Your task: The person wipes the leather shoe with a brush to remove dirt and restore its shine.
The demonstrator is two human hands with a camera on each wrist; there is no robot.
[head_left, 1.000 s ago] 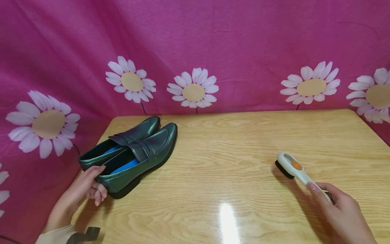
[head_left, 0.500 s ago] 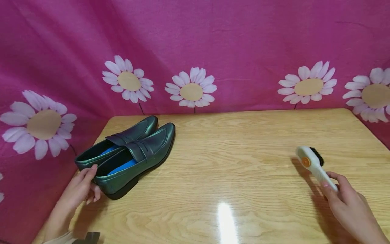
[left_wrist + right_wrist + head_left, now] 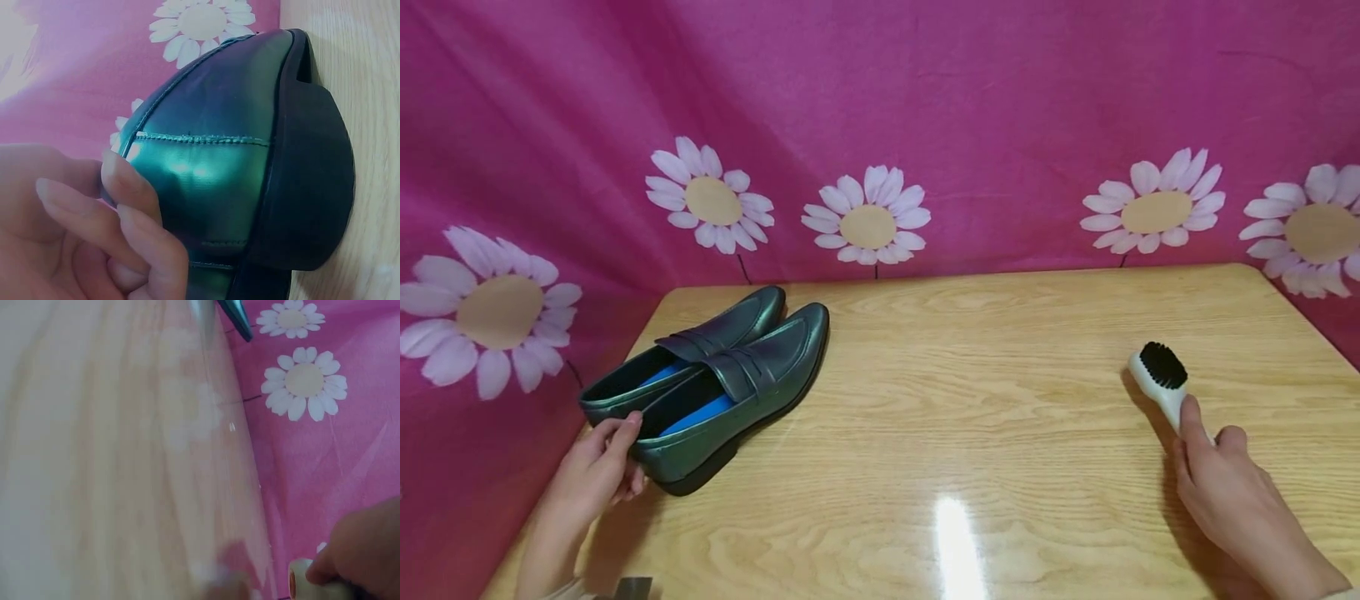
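Two dark green metallic loafers with blue insoles stand side by side at the table's left, toes pointing back and right. My left hand (image 3: pixel 583 475) pinches the top rim at the heel of the nearer loafer (image 3: pixel 700 457), thumb at the opening. In the left wrist view its curled fingers lie by the loafer's back (image 3: pixel 194 181), above the black heel (image 3: pixel 309 175). The farther loafer (image 3: pixel 741 321) is partly hidden behind it. Over the table's right side, my right hand (image 3: pixel 1232 496) grips a white shoe brush (image 3: pixel 1142 379) by the handle, black bristles facing up.
The wooden table (image 3: pixel 925 400) meets a magenta cloth (image 3: pixel 1000 125) printed with large daisies at the back and left. A bright reflection lies on the table's front middle. In the right wrist view a loafer's toe (image 3: pixel 234 315) shows at the top.
My right hand has turned the brush over, from bristles down to bristles up, and shifted it slightly right. The left hand stays at the loafer's heel; the head view has shifted a little.
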